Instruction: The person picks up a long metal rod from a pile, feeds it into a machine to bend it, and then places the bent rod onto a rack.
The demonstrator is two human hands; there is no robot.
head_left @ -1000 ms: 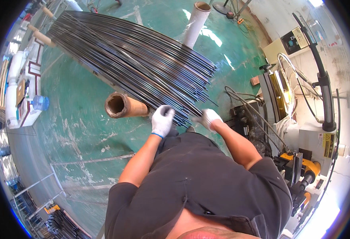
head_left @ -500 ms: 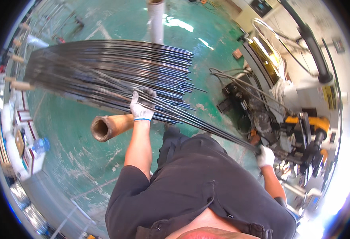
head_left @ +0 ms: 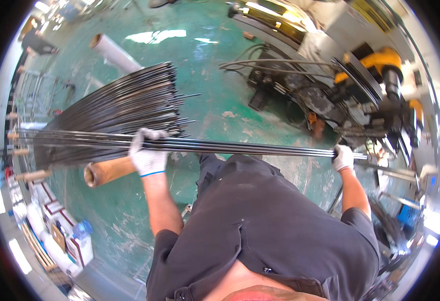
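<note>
Several long, thin dark metal rods [head_left: 250, 147] stretch across in front of me in one loose bundle. My left hand [head_left: 148, 153], in a white glove with a blue cuff edge, is wrapped round them toward the left. Close to their right end, my gloved right hand [head_left: 343, 157] grips the same bundle. Below and beyond my left hand lies a wide pile of similar dark rods [head_left: 114, 103], its near ends uneven. The far left ends of the held rods blur over that pile.
Two thick tubes, one brown [head_left: 110, 170] and one white-wrapped [head_left: 117, 54], lie under or beside the pile. Black and yellow machinery [head_left: 365, 75] with looping cables stands at the right. White boxes and a blue water bottle [head_left: 82, 230] are at the lower left, over green floor [head_left: 215, 113].
The held rods have swung from a slant down to the right to nearly level. My right hand has risen, and my left hand has shifted left. The whole view has turned.
</note>
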